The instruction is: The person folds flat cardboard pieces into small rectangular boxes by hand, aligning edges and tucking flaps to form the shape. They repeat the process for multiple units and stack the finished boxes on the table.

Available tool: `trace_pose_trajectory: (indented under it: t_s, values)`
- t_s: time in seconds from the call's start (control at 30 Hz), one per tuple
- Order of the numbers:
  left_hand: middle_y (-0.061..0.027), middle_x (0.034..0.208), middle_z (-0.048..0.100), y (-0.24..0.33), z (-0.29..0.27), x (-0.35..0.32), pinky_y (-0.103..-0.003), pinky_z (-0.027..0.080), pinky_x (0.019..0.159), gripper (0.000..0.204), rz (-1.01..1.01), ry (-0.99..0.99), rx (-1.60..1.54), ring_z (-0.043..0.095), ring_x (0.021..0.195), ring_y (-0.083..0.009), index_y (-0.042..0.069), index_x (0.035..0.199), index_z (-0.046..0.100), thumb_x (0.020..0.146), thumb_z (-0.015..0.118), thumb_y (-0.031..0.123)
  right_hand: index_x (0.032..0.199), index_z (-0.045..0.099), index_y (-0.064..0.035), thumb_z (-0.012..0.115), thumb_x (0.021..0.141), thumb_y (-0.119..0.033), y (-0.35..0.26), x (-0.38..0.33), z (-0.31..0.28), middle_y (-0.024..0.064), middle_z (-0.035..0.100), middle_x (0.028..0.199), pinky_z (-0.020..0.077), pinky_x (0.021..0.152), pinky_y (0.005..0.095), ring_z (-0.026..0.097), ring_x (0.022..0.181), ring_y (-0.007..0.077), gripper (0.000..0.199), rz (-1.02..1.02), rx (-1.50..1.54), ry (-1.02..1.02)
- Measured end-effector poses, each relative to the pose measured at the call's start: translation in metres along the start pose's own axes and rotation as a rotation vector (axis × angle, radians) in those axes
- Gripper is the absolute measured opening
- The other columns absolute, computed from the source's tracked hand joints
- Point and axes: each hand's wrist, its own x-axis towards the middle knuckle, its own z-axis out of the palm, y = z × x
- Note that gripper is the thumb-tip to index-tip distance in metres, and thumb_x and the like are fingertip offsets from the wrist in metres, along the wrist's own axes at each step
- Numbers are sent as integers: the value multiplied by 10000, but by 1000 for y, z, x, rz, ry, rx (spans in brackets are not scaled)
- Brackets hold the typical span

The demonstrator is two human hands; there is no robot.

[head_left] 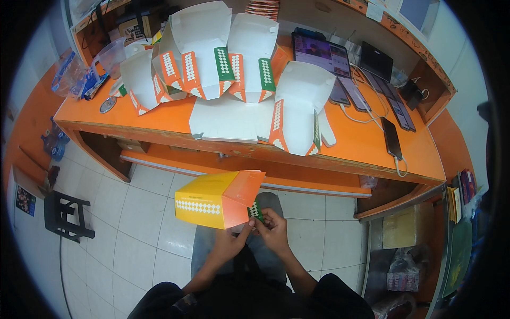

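Both hands hold an orange and yellow cardboard box (215,199) over my lap. It has a white checker strip along its yellow side and a green checkered flap at its right end. My left hand (234,238) grips the box's lower right corner from below. My right hand (271,224) pinches the green flap with its fingertips. The two hands touch each other at the flap.
An orange counter (366,143) ahead carries several unfolded white box blanks (223,58) with orange and green flaps, a tablet (321,56), phones (392,138) and cables. A black plastic stool (66,212) stands on the tiled floor at the left. Shelves with bags are at the right.
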Motion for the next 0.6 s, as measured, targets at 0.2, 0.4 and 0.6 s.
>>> trace_pose_trajectory:
  t_s: [0.2, 0.4, 0.6]
  values:
    - [-67, 971, 627, 28, -14, 5, -328, 476, 815, 324, -3, 118, -149, 592, 920, -177, 28, 1038, 624, 773, 773, 138, 783, 597, -5, 687, 839, -56, 3, -4, -6, 63, 625, 703, 416, 467, 258, 568, 591, 68, 117, -47, -353, -94]
    - [-87, 977, 605, 27, -13, 7, -341, 459, 832, 385, -234, 223, 49, 575, 929, -184, 8, 1015, 600, 760, 800, 216, 856, 584, -15, 687, 787, 0, 14, -17, 9, 73, 577, 792, 436, 542, 284, 559, 606, 156, 125, -233, -407, -171]
    - [-103, 1010, 549, -10, -16, 12, -340, 449, 878, 410, -9, 456, 7, 567, 950, -199, -16, 1116, 481, 823, 722, 138, 1013, 539, -31, 657, 711, 77, 25, -18, 19, 88, 540, 1040, 462, 683, 284, 563, 832, 188, 342, -337, -316, -184]
